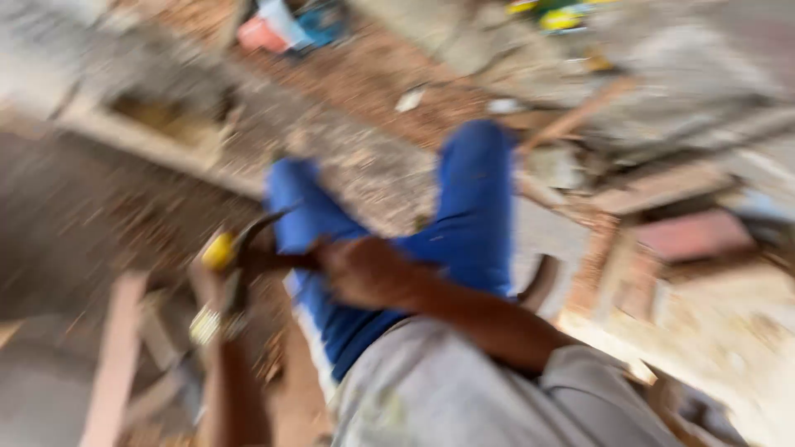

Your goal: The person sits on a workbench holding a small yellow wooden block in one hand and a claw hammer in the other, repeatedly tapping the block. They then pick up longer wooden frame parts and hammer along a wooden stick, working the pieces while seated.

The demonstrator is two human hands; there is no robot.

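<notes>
The picture is heavily blurred by motion. My right hand (358, 269) reaches across my blue trousers (468, 215) and is closed around the dark handle of a claw hammer (257, 240), whose curved head points up and to the left. A small yellow object (219, 251) sits right at the hammer head. My left hand (222, 310) comes up from the bottom edge just under the hammer, beside a pale small thing (204, 324); the blur hides its fingers. My grey shirt (431, 397) fills the bottom middle.
Sawdust and wood chips cover the ground (364, 83). Wooden boards and offcuts lie at the right (662, 190), and a pale plank (116, 356) lies at the lower left. Red and blue items (286, 29) are at the top.
</notes>
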